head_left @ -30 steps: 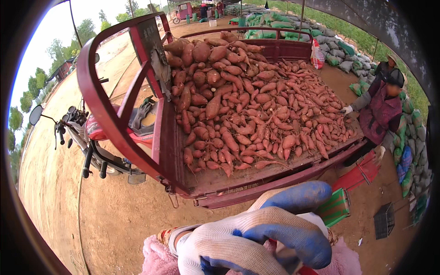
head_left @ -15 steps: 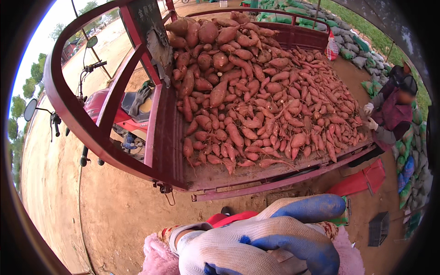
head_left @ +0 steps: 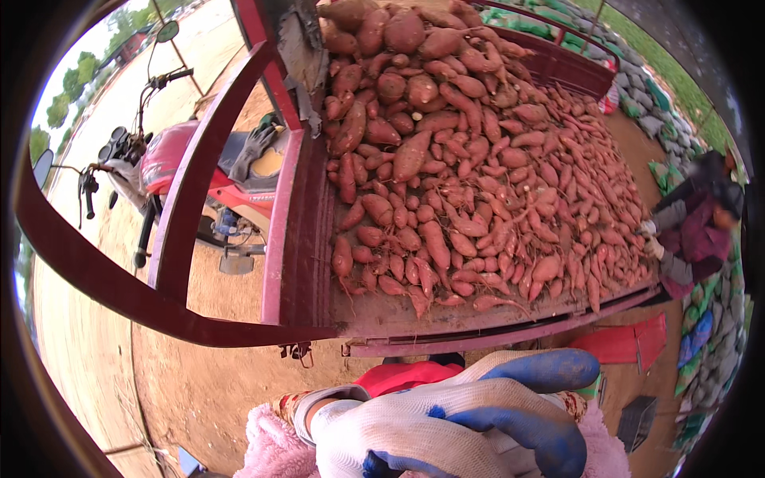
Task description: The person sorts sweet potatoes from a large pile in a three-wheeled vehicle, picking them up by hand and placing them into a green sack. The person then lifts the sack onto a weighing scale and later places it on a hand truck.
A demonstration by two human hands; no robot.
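Observation:
At the bottom, my left hand (head_left: 434, 418), in a white knit glove with blue-coated fingers, lies with bent fingers over my right hand (head_left: 510, 450), which is mostly hidden beneath it. Pink fluffy cloth (head_left: 267, 446) and floral cuffs show around them. Just beyond stands the red cargo bed (head_left: 422, 342) of a three-wheeler, heaped with reddish sweet potatoes (head_left: 446, 175), larger ones at back left and smaller ones at right.
A worker in a dark cap and maroon clothing (head_left: 697, 239) reaches into the pile, with another person partly hidden behind. Piled sacks (head_left: 709, 342) line the right side. A red sheet (head_left: 625, 342) and dark crate (head_left: 637, 422) lie below; handlebars (head_left: 171, 76) stand left.
My view has tilted and shifted, bringing the bed's frame lower left. The co-worker's hands reached further into the pile's right edge. My gloved hands stay together at the bottom.

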